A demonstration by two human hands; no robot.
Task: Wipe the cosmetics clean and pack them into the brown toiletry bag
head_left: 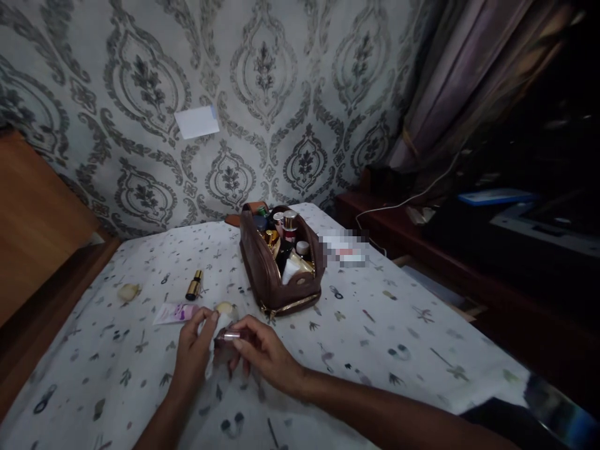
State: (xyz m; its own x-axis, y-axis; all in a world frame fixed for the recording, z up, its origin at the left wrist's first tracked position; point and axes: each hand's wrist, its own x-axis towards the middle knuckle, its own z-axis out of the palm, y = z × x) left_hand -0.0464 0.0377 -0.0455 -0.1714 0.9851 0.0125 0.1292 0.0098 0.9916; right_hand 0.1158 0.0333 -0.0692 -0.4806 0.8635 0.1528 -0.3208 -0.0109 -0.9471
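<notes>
My right hand [269,355] is closed around a small, shiny pinkish-purple bottle [230,335] lying sideways. In my left hand [191,347] is a crumpled white tissue [210,365], held against the near end of that bottle. A white and purple squeeze tube [169,313] lies just beyond my left fingers. Farther back a small gold and black bottle [194,286] rests on its side. The brown toiletry bag [257,269] stands unzipped beyond my right hand, packed with several bottles, jars and tubes.
A patterned white cloth [375,350] covers the surface. Small pale yellow objects lie on it, one at the left [128,292]. A dark red wooden furniture piece [398,219] with a white cable [407,201] stands at the right. A wooden panel [37,225] rises at the left.
</notes>
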